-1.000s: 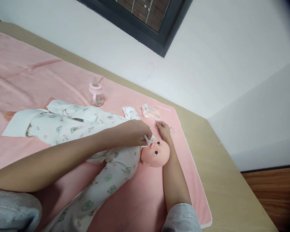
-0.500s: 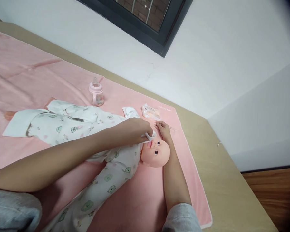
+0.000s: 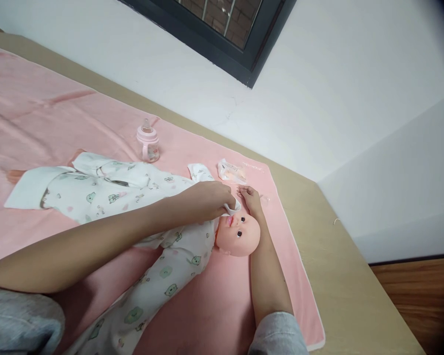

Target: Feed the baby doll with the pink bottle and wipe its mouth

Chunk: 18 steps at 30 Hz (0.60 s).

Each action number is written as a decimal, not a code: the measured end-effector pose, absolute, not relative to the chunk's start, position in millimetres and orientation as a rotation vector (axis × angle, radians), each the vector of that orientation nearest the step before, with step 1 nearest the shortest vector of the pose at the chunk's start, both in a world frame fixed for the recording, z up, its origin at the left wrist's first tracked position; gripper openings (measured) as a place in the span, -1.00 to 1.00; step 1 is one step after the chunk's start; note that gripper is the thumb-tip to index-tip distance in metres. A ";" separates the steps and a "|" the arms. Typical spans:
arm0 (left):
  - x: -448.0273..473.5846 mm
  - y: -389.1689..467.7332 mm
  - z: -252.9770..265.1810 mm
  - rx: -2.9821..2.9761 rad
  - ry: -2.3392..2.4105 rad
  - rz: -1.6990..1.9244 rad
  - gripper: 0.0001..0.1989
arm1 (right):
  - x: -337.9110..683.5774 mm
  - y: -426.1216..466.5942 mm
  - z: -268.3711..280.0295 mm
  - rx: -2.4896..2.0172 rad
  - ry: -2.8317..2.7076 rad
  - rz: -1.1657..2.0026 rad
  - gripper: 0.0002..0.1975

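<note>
A baby doll lies on its back, its bald head (image 3: 244, 236) toward the right and its body in a white printed suit (image 3: 96, 195). Reaching across the doll's chest, my left hand (image 3: 209, 199) is closed on a small white cloth (image 3: 232, 209) beside the doll's mouth and cheek. The doll's lips and both eyes show; my left forearm covers part of its chest. My right hand (image 3: 250, 199) rests beyond the doll's head with fingers stretched out, holding nothing, and its forearm lies along the crown of the head.
On the pink blanket (image 3: 33, 118) stands a pink-capped baby bottle (image 3: 148, 143). A crumpled clear plastic packet (image 3: 231, 171) lies past my right hand. Around the blanket shows the wooden tabletop (image 3: 318, 236); behind it rise a white wall and a dark-framed window (image 3: 237, 54).
My left hand and the cloth have shifted slightly away from the doll's lips, which show a little more. My right hand and the doll have stayed in place.
</note>
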<state>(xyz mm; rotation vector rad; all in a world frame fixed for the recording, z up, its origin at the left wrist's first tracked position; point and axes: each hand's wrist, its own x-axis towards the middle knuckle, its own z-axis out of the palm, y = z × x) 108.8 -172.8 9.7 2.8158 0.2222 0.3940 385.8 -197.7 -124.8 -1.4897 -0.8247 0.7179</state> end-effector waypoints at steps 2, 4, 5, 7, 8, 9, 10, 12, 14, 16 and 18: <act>109.0 -172.4 9.9 2.816 0.217 0.393 -0.76 | 384.7 -197.9 -123.9 -1.498 -0.821 0.716 -0.79; 109.0 -172.2 10.4 2.818 0.220 0.392 -0.73 | 383.8 -198.0 -123.0 -1.508 -0.813 0.713 -0.78; 108.9 -172.2 10.5 2.819 0.220 0.393 -0.71 | 383.5 -198.0 -122.6 -1.511 -0.808 0.712 -0.78; 108.8 -171.8 10.0 2.818 0.220 0.399 -0.68 | 383.4 -198.2 -122.3 -1.516 -0.803 0.710 -0.78; 108.8 -171.4 9.3 2.816 0.219 0.403 -0.67 | 383.5 -198.3 -122.3 -1.518 -0.803 0.711 -0.78; 108.8 -170.9 8.4 2.814 0.218 0.407 -0.66 | 383.7 -198.4 -122.5 -1.520 -0.802 0.711 -0.78; 108.8 -170.4 7.4 2.810 0.218 0.411 -0.64 | 383.9 -198.4 -122.8 -1.522 -0.800 0.714 -0.78; 108.9 -169.5 5.9 2.802 0.219 0.415 -0.63 | 384.4 -198.4 -123.6 -1.523 -0.797 0.719 -0.78; 109.0 -169.5 6.3 2.793 0.228 0.408 -0.62 | 384.7 -198.1 -124.4 -1.520 -0.792 0.722 -0.77; 108.7 -170.6 9.0 2.788 0.247 0.396 -0.61 | 384.8 -197.7 -124.7 -1.517 -0.789 0.727 -0.76; 108.1 -172.7 13.3 2.790 0.271 0.378 -0.61 | 385.0 -197.4 -124.6 -1.511 -0.795 0.730 -0.74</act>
